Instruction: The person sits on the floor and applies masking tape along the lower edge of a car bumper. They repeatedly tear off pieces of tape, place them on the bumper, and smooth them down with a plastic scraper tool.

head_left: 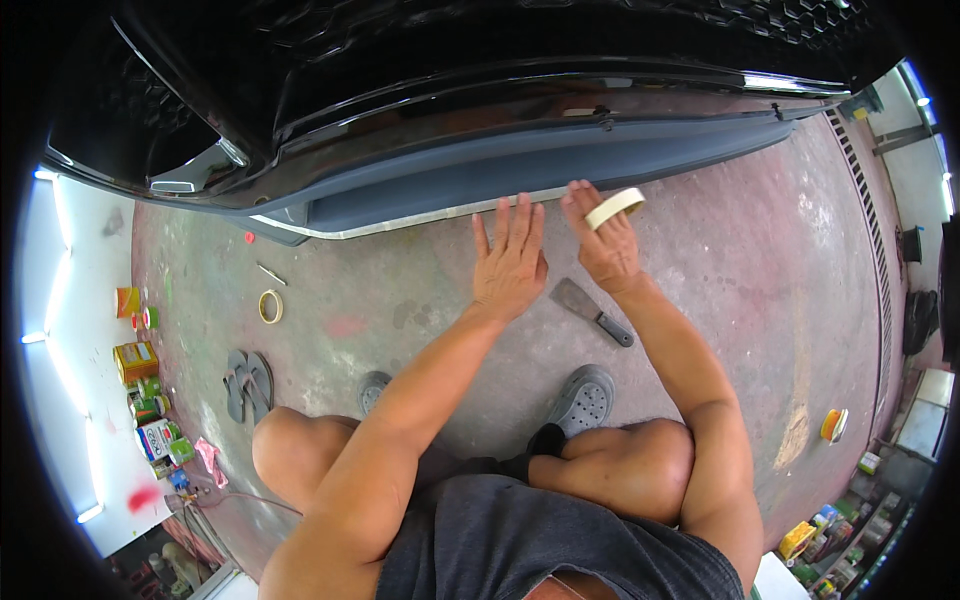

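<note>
Ahead of me a black car bumper (430, 125) hangs low, with a dull grey lower lip (400, 195). A pale strip of masking tape (400, 222) runs along the lip's near edge. My left hand (510, 262) has its fingers stretched out and apart, the tips at the taped edge; nothing shows in it. Right of it, my right hand (607, 248) carries a roll of masking tape (615, 208) looped about its fingers, its fingertips near the lip's edge. Whether the tape strip joins the roll cannot be made out. A putty knife (592, 310) lies on the floor below my right hand.
Another tape roll (270, 307), a thin pen-like tool (271, 273) and a red cap (250, 237) lie on the concrete at left. Grey flip-flops (248, 385) rest nearer me. Cans (135, 362) line the left wall; a floor grating (870, 200) runs at right.
</note>
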`<state>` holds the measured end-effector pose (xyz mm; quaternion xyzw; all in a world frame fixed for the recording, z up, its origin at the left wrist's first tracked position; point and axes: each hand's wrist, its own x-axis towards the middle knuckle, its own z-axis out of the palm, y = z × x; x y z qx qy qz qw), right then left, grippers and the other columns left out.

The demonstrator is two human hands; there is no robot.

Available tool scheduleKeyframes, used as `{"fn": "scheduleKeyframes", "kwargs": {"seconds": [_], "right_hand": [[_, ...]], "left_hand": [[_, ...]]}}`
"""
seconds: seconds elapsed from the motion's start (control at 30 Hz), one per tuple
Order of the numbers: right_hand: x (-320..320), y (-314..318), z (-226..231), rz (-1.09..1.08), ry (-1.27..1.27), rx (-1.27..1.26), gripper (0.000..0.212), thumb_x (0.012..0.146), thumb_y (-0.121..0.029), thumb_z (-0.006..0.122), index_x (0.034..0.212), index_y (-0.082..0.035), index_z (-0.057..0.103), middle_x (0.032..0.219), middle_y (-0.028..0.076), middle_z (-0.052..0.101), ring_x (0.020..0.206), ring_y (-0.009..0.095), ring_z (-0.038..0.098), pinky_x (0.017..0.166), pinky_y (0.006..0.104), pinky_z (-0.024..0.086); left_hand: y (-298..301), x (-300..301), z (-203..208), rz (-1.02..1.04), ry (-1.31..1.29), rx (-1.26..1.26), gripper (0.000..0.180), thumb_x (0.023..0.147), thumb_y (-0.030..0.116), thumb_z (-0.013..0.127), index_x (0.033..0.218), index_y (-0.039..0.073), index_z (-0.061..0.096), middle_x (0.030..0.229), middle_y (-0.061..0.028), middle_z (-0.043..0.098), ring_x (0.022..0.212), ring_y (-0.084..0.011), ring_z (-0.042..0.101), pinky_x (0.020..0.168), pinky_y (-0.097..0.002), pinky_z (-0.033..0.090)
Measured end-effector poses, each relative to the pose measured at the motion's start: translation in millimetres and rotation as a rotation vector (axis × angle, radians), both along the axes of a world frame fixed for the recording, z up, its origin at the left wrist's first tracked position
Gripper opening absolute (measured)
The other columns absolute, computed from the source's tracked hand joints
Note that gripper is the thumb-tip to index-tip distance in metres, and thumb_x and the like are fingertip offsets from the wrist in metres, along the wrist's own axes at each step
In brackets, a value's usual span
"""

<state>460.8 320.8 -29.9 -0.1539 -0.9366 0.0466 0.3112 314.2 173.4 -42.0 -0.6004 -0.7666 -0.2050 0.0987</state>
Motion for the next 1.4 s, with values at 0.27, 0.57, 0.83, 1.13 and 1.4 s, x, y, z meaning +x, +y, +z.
{"fn": "scheduleKeyframes", "kwargs": {"seconds": [0.27,0.57,0.83,1.13,1.4], "right_hand": [[15.6,-3.3,-21.1,-0.098,-0.405,0.103,0.069,0.09,-0.002,0.059,0.157,-0.006,0.042,0.169,0.015,0.031,0.155,0.033,0.035,0.118,0.0525,0.039],[35.6,-0.3,-21.3,-0.235,-0.194,-0.122,0.079,0.085,0.009,0.058,0.159,-0.007,0.035,0.164,0.022,0.038,0.147,0.04,0.045,0.117,0.0537,0.039],[57.0,-2.9,-49.8,-0.245,-0.083,-0.357,0.055,0.089,0.004,0.059,0.143,-0.006,0.054,0.137,0.023,0.061,0.113,0.04,0.064,0.101,0.0501,0.049],[127.4,-65.4,-82.6,-0.045,-0.669,-0.403,0.035,0.093,-0.034,0.072,0.11,-0.004,0.067,0.107,0.019,0.066,0.108,0.035,0.063,0.093,0.0478,0.052],[138.5,-67.2,-100.4,-0.033,-0.678,-0.446,0.03,0.093,-0.023,0.069,0.116,-0.005,0.066,0.104,0.018,0.065,0.105,0.035,0.063,0.093,0.0476,0.053]], "left_hand": [[0.6,-49.4,-23.2,-0.163,0.358,-0.284,0.085,0.091,0.037,0.069,0.164,0.013,0.033,0.175,-0.0066,0.019,0.163,-0.0297,0.008,0.122,-0.0731,0.008],[5.0,-30.0,-1.9,-0.324,0.328,-0.325,0.083,0.091,0.021,0.062,0.166,0.011,0.027,0.175,-0.0088,0.019,0.163,-0.027,0.012,0.127,-0.0618,0.011],[54.7,-3.2,4.8,-0.401,0.369,-0.354,0.089,0.091,0.021,0.066,0.167,0.007,0.022,0.175,-0.0132,0.016,0.163,-0.0297,0.012,0.129,-0.0548,0.013],[62.7,5.4,1.1,-0.536,0.29,-0.207,0.09,0.096,0.033,0.067,0.169,0.014,0.017,0.176,-0.009,0.012,0.163,-0.0272,0.009,0.13,-0.0538,0.009],[-7.8,-57.7,-24.1,-0.23,0.329,-0.294,0.078,0.101,0.04,0.057,0.167,0.013,0.026,0.175,-0.0067,0.019,0.163,-0.0233,0.011,0.13,-0.053,0.007]]}}
